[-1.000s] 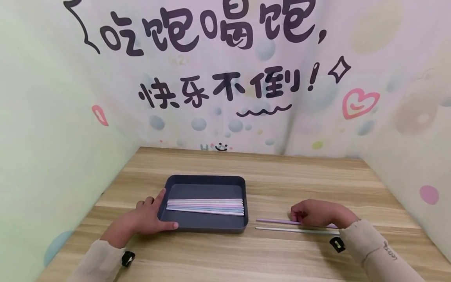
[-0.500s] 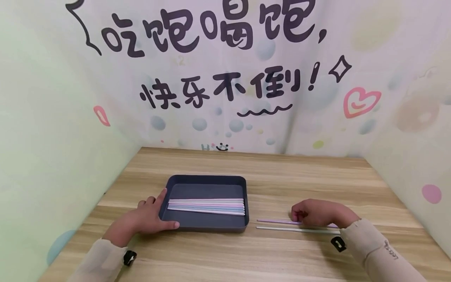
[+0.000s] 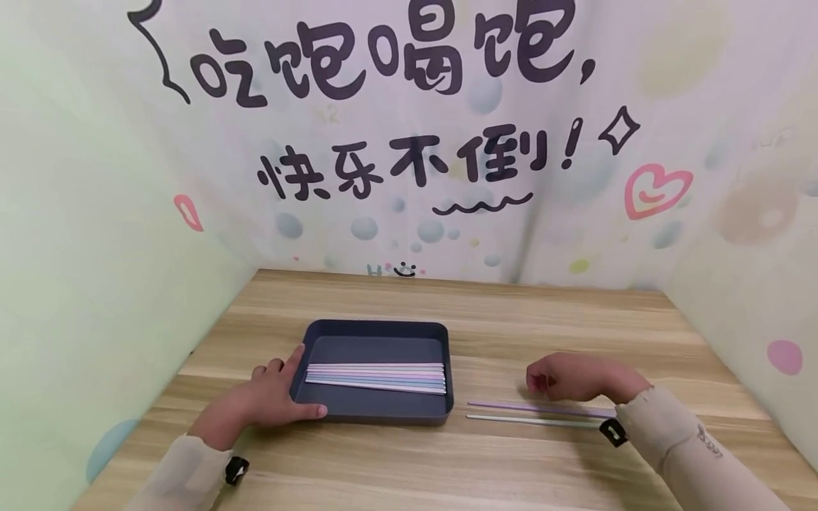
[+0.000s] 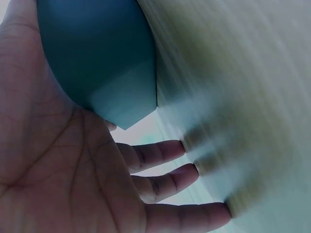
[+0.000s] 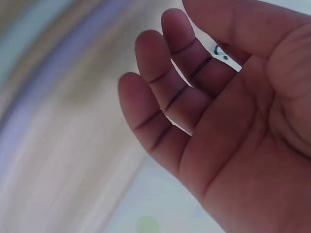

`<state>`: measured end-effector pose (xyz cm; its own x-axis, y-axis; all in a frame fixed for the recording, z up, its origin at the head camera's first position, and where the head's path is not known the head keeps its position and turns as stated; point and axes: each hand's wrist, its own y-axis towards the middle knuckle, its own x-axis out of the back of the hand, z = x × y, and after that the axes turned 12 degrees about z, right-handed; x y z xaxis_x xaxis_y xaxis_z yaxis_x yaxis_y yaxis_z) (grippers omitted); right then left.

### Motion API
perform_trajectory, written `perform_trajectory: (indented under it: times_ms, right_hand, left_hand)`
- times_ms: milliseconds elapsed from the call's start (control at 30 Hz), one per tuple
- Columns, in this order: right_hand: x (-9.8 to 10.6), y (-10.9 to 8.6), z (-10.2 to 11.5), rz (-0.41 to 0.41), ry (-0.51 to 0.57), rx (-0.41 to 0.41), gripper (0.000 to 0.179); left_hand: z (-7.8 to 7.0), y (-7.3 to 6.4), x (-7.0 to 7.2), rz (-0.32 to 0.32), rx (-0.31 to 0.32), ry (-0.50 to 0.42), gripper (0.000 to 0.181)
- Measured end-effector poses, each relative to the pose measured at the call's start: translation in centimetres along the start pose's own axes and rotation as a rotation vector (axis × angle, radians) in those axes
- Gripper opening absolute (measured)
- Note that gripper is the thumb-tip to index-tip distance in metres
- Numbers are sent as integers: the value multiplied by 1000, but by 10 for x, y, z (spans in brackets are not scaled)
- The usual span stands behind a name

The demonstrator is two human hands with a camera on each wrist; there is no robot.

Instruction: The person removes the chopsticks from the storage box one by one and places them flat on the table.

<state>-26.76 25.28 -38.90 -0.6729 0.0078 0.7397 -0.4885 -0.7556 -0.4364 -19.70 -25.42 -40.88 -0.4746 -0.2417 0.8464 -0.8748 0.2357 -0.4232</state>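
My left hand [image 3: 271, 401] rests against the left front corner of a dark grey rectangular tray [image 3: 377, 417], its thumb along the front wall and index finger at the left side. In the left wrist view the other fingers [image 4: 189, 216] stand fairly straight, tips on the table. Several pastel chopsticks [image 3: 377, 379] lie side by side in the tray. To its right lie a purple chopstick [image 3: 511, 407] and a pale green chopstick [image 3: 511, 419], nearly parallel. Just behind the purple one is my right hand [image 3: 571, 377], fingers loosely bent and holding nothing.
Everything is on a light wood-grain table [image 3: 409, 465]. A printed white curtain [image 3: 383, 142] hangs at the back edge, with pale walls at left and right. A black strap end [image 3: 613, 431] hangs from the right wrist, over the pale green chopstick.
My right hand has drawn back off the purple chopstick, which now shows in front of the hand. The left hand and tray keep their place; the head view has shifted slightly.
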Motion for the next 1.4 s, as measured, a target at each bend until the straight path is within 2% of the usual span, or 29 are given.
perform_trajectory:
  times_ms: [267, 600, 833, 1133, 1400]
  right_hand:
    - [26, 20, 24, -35, -113, -24, 19]
    - [48, 69, 70, -23, -237, -1, 19]
    - [53, 103, 93, 8, -298, 33, 14]
    - [55, 135, 116, 15, -358, 90, 15]
    - [58, 166, 135, 40, -321, 92, 24]
  left_hand:
    - [-2, -1, 1, 11, 9, -2, 127]
    - [-1, 0, -2, 13, 23, -11, 127]
    - [-1, 1, -3, 9, 20, -6, 127]
    - [3, 4, -4, 12, 26, 0, 129]
    - [2, 4, -2, 10, 12, 6, 128]
